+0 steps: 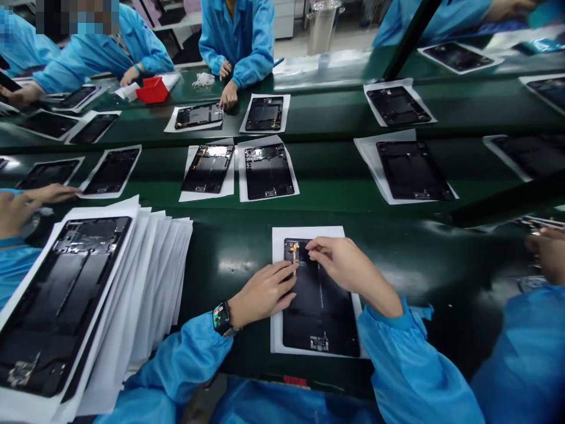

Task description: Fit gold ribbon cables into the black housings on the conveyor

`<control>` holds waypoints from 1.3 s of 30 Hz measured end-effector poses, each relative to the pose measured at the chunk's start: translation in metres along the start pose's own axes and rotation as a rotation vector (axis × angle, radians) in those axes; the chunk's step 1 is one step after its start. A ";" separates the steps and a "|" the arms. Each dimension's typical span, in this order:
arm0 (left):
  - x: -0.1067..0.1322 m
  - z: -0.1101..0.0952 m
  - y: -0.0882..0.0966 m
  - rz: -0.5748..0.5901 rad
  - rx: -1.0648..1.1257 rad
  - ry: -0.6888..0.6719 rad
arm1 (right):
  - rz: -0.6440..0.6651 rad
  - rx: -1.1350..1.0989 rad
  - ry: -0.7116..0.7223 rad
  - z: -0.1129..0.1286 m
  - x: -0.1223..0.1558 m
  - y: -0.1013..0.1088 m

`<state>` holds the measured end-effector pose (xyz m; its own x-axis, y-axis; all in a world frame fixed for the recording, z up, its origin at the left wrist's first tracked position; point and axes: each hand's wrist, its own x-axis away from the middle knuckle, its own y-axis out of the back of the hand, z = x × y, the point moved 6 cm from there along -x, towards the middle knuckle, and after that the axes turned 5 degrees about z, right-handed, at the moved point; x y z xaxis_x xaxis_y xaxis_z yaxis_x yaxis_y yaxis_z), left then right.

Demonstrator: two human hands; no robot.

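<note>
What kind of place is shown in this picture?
Most likely an electronics assembly line. Rows of open tablet back panels lie on white sheets along a green belt, and workers in blue coats sit on both sides.

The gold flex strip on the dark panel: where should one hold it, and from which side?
Probably pinch the gold flex strip at its lower free end, coming from above. It is thin and lies flat on the dark panel, so only fingertips fit. The left hand and right hand already meet there.
</note>
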<state>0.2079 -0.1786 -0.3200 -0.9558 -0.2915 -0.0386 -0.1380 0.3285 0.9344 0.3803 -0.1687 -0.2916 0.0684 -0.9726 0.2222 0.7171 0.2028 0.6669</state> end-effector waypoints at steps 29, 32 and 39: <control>0.010 0.006 0.012 -0.058 0.129 0.021 | -0.015 0.370 0.104 0.023 0.049 -0.066; 0.011 0.012 0.014 -0.076 0.174 0.044 | 0.013 0.506 0.138 0.038 0.045 -0.077; 0.012 0.019 0.007 -0.033 0.221 0.056 | -0.066 0.388 0.156 0.035 0.054 -0.080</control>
<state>0.1905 -0.1624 -0.3204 -0.9349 -0.3524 -0.0426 -0.2282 0.5046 0.8326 0.3024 -0.2339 -0.3077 0.1561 -0.9845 0.0795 0.4112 0.1379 0.9011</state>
